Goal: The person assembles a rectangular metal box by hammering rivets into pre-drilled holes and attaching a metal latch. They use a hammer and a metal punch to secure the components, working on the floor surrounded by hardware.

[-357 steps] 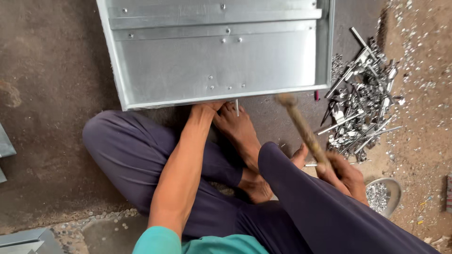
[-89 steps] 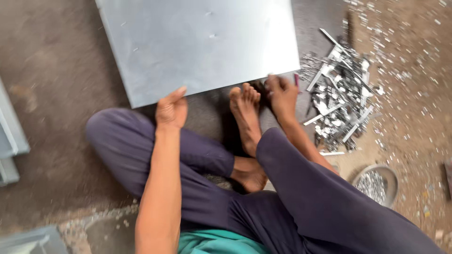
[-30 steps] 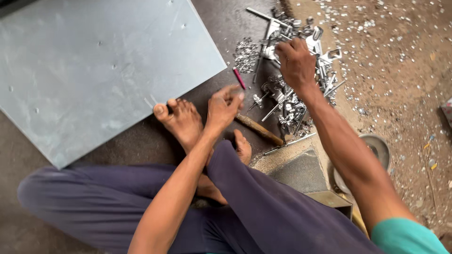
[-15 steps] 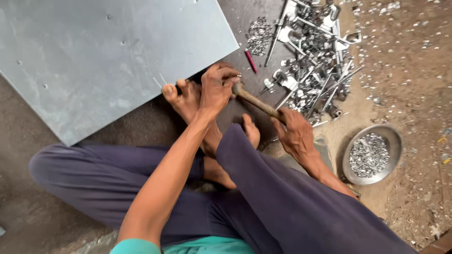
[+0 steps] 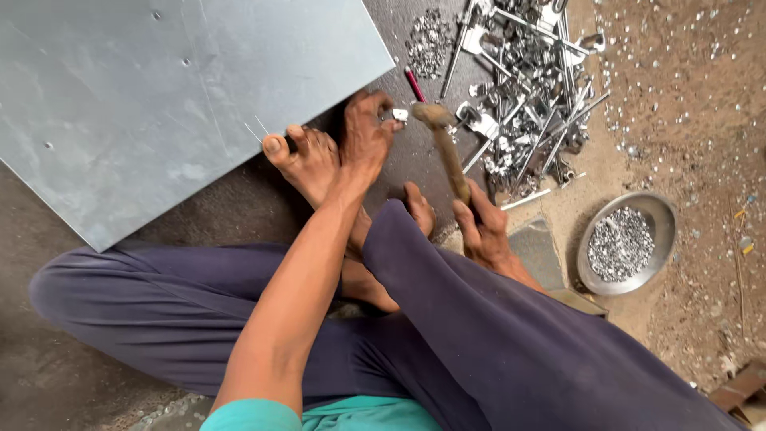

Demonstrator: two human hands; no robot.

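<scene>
I sit on the floor with my legs folded. My right hand [image 5: 484, 230] grips the wooden handle of a hammer [image 5: 448, 148], whose head hangs just right of my left hand. My left hand [image 5: 365, 137] pinches a small shiny metal piece [image 5: 399, 115] against the dark floor, beside the corner of a large grey metal sheet [image 5: 167, 88]. My bare foot [image 5: 307, 164] rests at the sheet's near edge, touching my left wrist.
A heap of shiny metal brackets and rods [image 5: 527, 88] lies at the upper right. A round metal bowl [image 5: 592, 263] holds several small silver bits. A red pencil-like stick [image 5: 415, 85] lies near the sheet's corner. Sandy ground littered with scraps [image 5: 694, 120] spreads right.
My right hand has slid to the hammer's handle end and its head now hovers by the small piece. My left hand shifted off the hammer to pinch that piece.
</scene>
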